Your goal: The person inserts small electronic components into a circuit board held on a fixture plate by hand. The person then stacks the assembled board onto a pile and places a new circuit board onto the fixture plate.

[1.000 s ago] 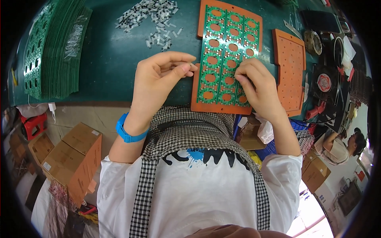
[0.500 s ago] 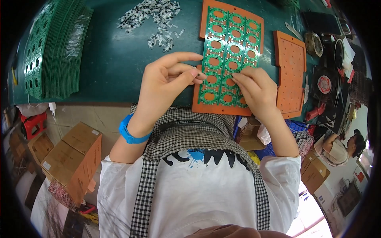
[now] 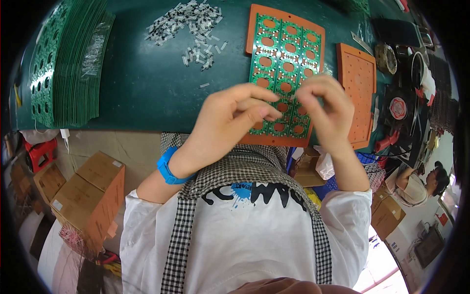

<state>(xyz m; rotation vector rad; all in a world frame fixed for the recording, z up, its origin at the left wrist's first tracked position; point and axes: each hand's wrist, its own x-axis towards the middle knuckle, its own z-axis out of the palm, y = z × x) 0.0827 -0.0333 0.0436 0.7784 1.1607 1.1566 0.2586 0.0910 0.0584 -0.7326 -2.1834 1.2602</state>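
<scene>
A green circuit board panel (image 3: 286, 59) with round cut-outs lies on an orange tray (image 3: 254, 22) on the dark green table (image 3: 147, 88). My left hand (image 3: 227, 122) is raised over the panel's near end, thumb and forefinger pinched together; anything between them is too small to see. My right hand (image 3: 328, 110) hovers beside it over the panel's right side, fingers curled inward. A blue band (image 3: 166, 166) is on my left wrist. A pile of small grey-white components (image 3: 188, 24) lies on the table beyond my left hand.
A tall stack of green circuit boards (image 3: 63, 63) fills the table's left end. A second orange tray (image 3: 360, 93) lies right of the panel, with round tools and reels (image 3: 399, 105) past it. Cardboard boxes (image 3: 93, 191) stand on the floor at left. Another person (image 3: 416, 183) sits at lower right.
Both hands have lifted off the panel and come toward me, closer together. The left fingers stay pinched; the right hand has curled over the panel's right side.
</scene>
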